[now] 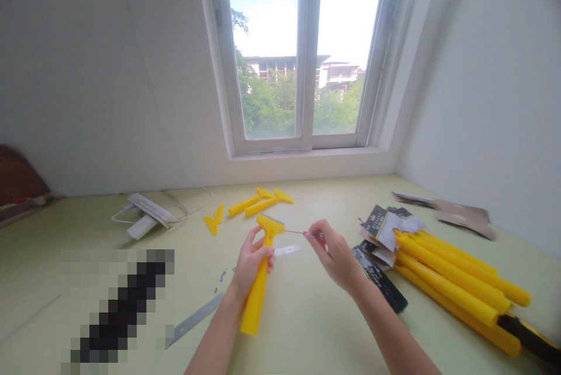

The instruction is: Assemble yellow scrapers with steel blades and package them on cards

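Observation:
My left hand (254, 261) is wrapped around the neck of a yellow scraper (258, 293), its head tilted up and its handle pointing down toward me. In my right hand (331, 249) is a screwdriver (293, 232); its handle is mostly hidden by my fingers. The thin shaft reaches left to the scraper's head, and its tip appears to touch there. Just beyond my left fingers lies a pale flat strip (288, 250). Several small screws (222, 275) rest on the table left of my left hand, near a grey metal blade (195, 319).
Two yellow scrapers (263, 202) and loose yellow head pieces (214, 221) lie farther back. At right is a pile of yellow scrapers (456, 275) with cards (385, 229). A white power strip (149, 211) sits back left; a pixelated dark object (125, 311) lies front left.

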`<state>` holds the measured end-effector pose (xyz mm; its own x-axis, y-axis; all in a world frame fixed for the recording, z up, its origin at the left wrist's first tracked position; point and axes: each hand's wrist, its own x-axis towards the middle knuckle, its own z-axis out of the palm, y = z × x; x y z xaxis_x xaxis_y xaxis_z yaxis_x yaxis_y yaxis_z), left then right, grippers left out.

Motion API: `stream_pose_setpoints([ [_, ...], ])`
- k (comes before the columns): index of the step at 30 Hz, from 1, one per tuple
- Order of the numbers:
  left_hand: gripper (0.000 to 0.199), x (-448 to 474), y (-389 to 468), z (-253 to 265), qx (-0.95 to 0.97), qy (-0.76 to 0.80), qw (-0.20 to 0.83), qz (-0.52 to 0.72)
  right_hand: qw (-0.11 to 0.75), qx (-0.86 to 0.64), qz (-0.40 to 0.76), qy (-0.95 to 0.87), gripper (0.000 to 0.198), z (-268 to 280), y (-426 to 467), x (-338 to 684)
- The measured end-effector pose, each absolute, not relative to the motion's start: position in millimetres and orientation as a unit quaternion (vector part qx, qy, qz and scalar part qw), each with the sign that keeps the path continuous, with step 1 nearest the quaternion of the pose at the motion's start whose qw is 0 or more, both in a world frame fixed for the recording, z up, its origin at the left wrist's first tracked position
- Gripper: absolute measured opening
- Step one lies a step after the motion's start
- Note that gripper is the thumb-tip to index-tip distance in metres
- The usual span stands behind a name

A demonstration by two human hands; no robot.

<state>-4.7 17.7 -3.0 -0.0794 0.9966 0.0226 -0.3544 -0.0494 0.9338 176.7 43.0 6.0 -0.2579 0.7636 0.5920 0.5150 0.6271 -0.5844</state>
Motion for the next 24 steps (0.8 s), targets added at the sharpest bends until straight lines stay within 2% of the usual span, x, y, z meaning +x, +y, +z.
stream_pose_setpoints([
  [9,0.053,-5.9,18.0,-4.5,0.388,0.408,0.562,0.605,0.492,-0.413,0.125,-0.756,0.018,6.4,43.4,177.6],
  [16,0.058,-8.3,20.5,-4.6,0.378,0.426,0.576,0.586,0.480,-0.422,0.121,-0.759,0.020,9.0,42.2,178.3],
  [24,0.053,-4.3,17.4,-2.2,0.385,0.417,0.564,0.600,0.482,-0.461,0.106,-0.738,0.019,4.0,45.8,178.2],
])
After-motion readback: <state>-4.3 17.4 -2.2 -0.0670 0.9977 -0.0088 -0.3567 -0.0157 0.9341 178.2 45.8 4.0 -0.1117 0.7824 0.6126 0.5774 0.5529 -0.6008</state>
